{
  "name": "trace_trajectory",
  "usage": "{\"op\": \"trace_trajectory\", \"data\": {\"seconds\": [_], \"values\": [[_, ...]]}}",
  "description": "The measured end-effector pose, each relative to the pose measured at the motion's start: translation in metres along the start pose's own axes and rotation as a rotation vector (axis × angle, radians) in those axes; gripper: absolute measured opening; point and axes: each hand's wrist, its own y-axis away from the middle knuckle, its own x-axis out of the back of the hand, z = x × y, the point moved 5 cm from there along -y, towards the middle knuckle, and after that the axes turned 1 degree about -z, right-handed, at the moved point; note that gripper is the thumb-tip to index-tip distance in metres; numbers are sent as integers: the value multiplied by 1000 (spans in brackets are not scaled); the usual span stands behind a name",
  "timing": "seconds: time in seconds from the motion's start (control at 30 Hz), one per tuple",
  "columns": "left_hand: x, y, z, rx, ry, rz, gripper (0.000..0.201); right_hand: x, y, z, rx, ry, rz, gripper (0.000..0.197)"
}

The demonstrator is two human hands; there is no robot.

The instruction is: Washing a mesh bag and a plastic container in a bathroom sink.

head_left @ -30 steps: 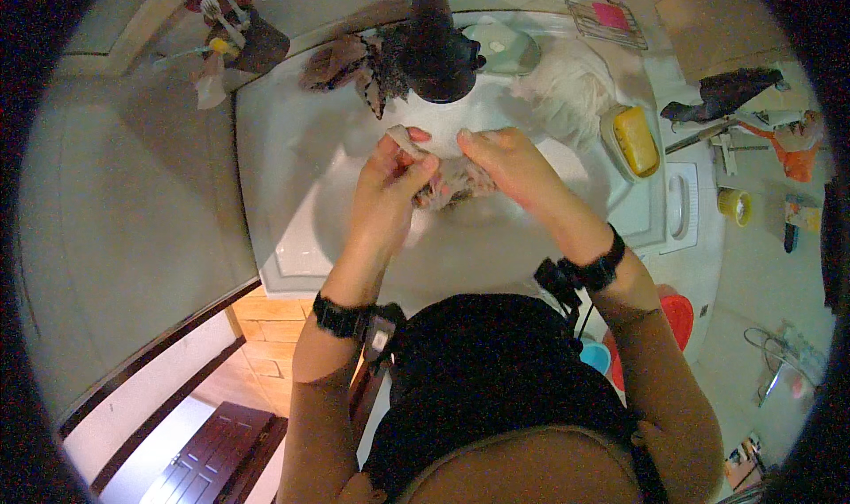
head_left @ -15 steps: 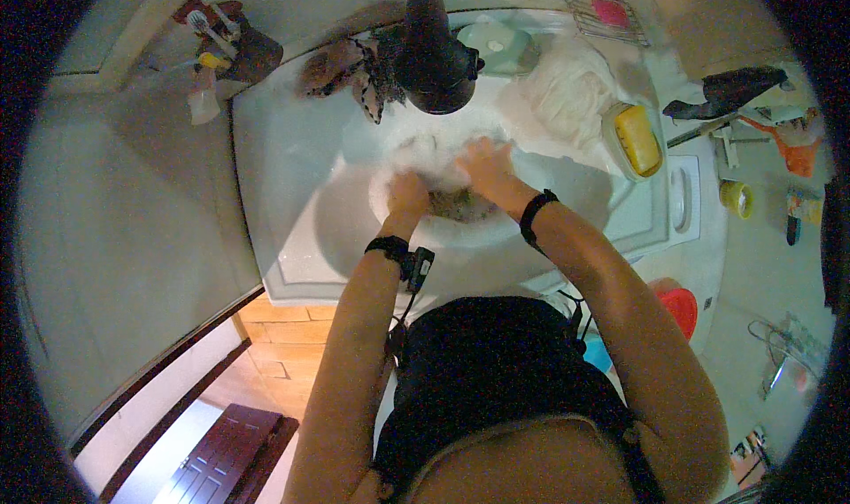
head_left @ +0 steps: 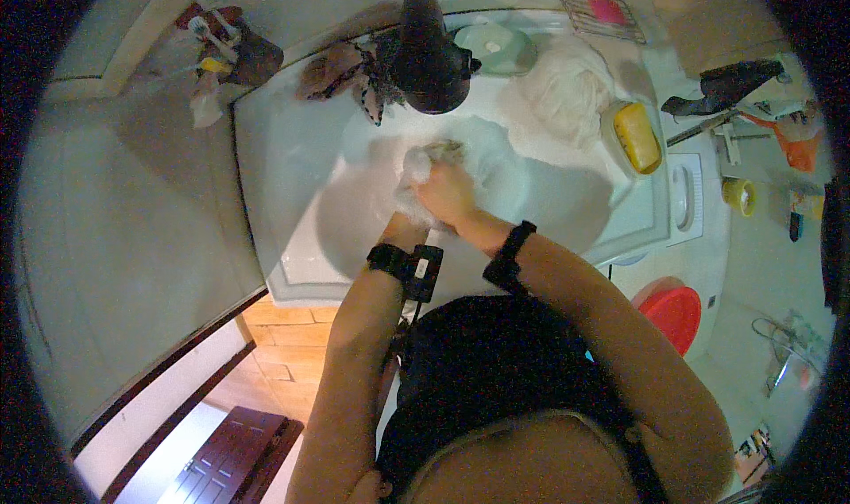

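Both of my hands are together over the white sink (head_left: 549,203), among white suds. My right hand (head_left: 450,194) is closed around a soapy, wet bundle that looks like cloth (head_left: 447,152); a dull, pale part of it sticks out past the knuckles. My left hand (head_left: 411,219) lies beneath and beside the right one. Foam and the right hand cover its fingers, so its grip does not show. Just beyond my hands stands a dark faucet (head_left: 432,74).
Around the sink's far rim lie a patterned cloth (head_left: 341,74), a green soap dish (head_left: 496,48) and a crumpled white cloth (head_left: 567,92). A yellow soap bar (head_left: 637,138) sits at the right. A toothbrush holder (head_left: 257,57) stands far left, a red basin (head_left: 671,318) lower right.
My hands were apart, spread in the foamy water over a dark submerged patch. Now they have come together, with the bundle lifted into view in the right hand. Less foam shows in the sink.
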Motion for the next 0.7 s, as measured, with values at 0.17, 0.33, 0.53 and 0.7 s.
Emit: {"op": "trace_trajectory", "data": {"seconds": [0.17,0.33,0.53,0.7], "values": [[-7,17,13,75,-85,98,28,18,-24,99,108,301,86,26],[88,9,44,-440,-654,-93,18,35,-14,76,-22,383,535,30],[102,-29,18,-256,-947,110,14,17,-14,73,-2,372,69,26],[-25,-7,-13,155,-26,60,26,-5,-7,82,-28,-486,-272,30]]}}
